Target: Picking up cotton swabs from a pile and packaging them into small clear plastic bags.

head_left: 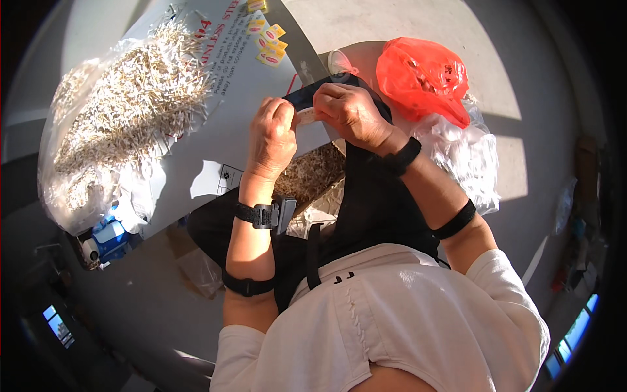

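My left hand (274, 130) and my right hand (348, 112) are side by side over my lap, both closed with fingertips pinched. Between them stretches a small pale piece (305, 116), whitish with a pinkish tint; most of it is hidden by my fingers, so its kind is unclear. Below my hands, an open box (337, 171) holds a mass of short, thin brownish sticks (312, 175). To the left, a big clear plastic bag (47, 163) lies open with a heap of thin white-and-tan sticks (140, 91), resembling cotton swabs, spilling onto the grey tabletop (196, 157).
Several small yellow-and-white packets (269, 47) lie at the table's far edge. On the right are a red plastic bag (418, 72) and a clear bag (460, 153) of white sticks. A blue-and-white container (110, 236) sits below the left bag.
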`<state>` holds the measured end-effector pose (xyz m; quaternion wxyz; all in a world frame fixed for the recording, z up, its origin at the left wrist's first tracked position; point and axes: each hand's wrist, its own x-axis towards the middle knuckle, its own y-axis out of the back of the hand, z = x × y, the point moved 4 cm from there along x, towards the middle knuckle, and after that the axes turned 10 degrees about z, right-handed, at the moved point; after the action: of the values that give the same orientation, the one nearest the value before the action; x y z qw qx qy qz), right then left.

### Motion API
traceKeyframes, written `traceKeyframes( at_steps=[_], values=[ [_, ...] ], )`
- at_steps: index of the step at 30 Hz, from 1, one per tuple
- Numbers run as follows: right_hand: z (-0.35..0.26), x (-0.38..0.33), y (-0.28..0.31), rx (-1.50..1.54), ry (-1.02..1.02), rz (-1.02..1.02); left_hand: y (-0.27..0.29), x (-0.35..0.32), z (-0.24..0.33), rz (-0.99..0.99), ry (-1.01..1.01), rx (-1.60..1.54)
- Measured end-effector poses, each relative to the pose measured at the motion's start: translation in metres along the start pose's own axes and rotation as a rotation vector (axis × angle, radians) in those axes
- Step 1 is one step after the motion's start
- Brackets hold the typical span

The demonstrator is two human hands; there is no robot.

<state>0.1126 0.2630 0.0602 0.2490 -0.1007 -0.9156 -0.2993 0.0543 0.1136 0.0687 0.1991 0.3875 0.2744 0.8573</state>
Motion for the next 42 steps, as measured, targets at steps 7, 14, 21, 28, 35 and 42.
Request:
traceKeyframes(
  at_steps=[7,14,21,28,35,42],
  values=[
    [-0.005,-0.003,-0.008,-0.21,0.108,0.037,-0.001,-0.007,0.003,-0.045,0.01,0.067],
    [0.009,-0.009,-0.009,0.107,-0.22,-0.011,0.0,-0.007,-0.007,-0.034,0.141,-0.099],
    [0.011,-0.011,-0.009,0.088,-0.142,-0.045,-0.006,-0.005,-0.01,-0.123,0.108,-0.008],
    [-0.006,-0.002,-0.009,-0.098,0.095,0.079,0.001,-0.002,0.01,-0.077,-0.058,0.155],
    [0.012,-0.006,-0.02,-0.14,0.016,0.046,-0.004,-0.008,-0.011,-0.095,0.085,0.027],
    [0.008,-0.008,-0.018,-0.019,-0.027,0.026,-0.011,-0.01,-0.012,-0.144,0.212,-0.055]
  ],
)
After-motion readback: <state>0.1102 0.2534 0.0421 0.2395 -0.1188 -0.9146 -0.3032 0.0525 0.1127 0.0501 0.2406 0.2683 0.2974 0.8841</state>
